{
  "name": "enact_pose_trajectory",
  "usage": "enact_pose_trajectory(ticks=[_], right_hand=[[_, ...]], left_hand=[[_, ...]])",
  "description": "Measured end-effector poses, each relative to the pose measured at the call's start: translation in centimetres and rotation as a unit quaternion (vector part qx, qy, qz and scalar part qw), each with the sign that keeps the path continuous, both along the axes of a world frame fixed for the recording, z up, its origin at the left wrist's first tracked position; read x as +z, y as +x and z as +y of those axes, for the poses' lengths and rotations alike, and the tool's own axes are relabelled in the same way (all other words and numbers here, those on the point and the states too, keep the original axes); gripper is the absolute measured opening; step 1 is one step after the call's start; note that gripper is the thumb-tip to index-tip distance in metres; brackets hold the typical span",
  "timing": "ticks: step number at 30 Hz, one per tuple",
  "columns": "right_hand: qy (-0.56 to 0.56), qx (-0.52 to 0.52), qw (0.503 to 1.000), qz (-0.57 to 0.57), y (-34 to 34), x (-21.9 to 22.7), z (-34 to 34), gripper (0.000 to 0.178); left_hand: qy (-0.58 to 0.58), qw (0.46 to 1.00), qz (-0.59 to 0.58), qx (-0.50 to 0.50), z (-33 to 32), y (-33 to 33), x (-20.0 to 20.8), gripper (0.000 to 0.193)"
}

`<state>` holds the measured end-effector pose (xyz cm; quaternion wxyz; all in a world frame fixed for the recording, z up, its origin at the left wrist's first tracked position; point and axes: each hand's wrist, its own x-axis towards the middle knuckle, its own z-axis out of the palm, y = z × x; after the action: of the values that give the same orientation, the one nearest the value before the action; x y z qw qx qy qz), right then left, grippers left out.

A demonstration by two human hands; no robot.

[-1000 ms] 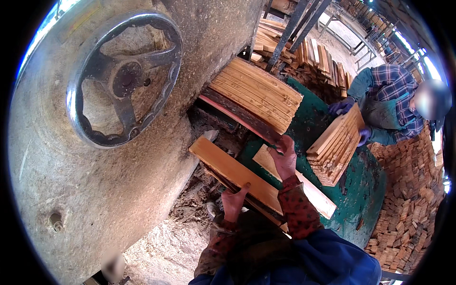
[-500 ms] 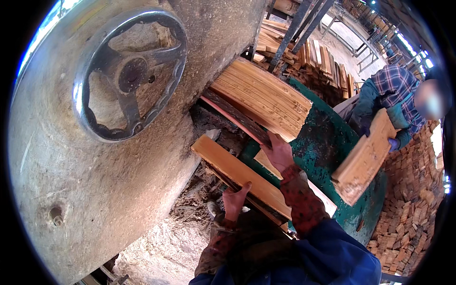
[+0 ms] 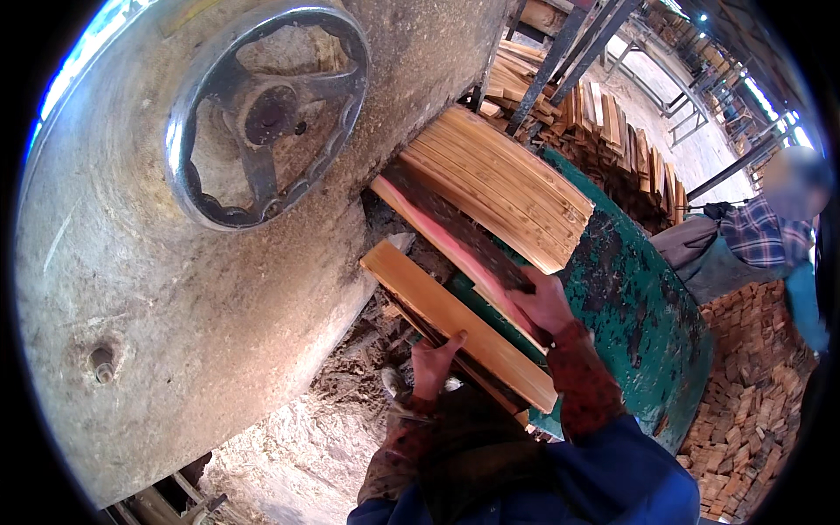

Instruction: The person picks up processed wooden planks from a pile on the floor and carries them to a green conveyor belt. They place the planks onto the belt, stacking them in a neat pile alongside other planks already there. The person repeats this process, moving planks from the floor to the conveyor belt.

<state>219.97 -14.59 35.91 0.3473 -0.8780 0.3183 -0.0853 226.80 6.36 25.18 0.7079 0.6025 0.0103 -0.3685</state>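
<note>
My left hand (image 3: pixel 435 360) is closed on the near end of a long pale wooden board (image 3: pixel 464 326), thumb over its edge. Darker strips show beneath that board. With my right hand (image 3: pixel 546 304) I grip the near end of a bark-edged slab (image 3: pixel 437 229), whose pinkish cut face is turned up toward me. The slab lies between my board and a stack of sawn planks (image 3: pixel 499 188), which sits on the green metal table (image 3: pixel 621 306). Some of my right fingers are hidden by the slab.
A large machine housing (image 3: pixel 175 332) with a metal handwheel (image 3: pixel 269 115) stands on the left. On the right, a co-worker in a plaid shirt (image 3: pixel 761 232) is beside a big pile of cut wood (image 3: pixel 752 394). More boards (image 3: pixel 604 122) are stacked behind the table.
The bark-edged slab has tilted, showing more of its pink face, and my right hand has shifted along with it. The co-worker has turned aside; their wood piece no longer shows.
</note>
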Motion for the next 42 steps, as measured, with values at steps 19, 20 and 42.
enact_pose_trajectory(ticks=[19,20,42], right_hand=[[0.14,0.047,0.977,0.154,-13.7,-3.2,2.9,0.054],[0.066,0.079,0.988,0.114,-13.6,-3.0,2.9,0.055],[-0.018,0.183,0.982,0.034,-8.7,-5.0,6.1,0.058]], left_hand=[[-0.018,0.999,0.022,-0.035,0.6,0.7,0.2,0.034],[-0.032,0.999,0.017,-0.029,0.5,0.6,0.0,0.033],[0.073,0.995,0.04,-0.055,0.0,1.0,2.3,0.044]])
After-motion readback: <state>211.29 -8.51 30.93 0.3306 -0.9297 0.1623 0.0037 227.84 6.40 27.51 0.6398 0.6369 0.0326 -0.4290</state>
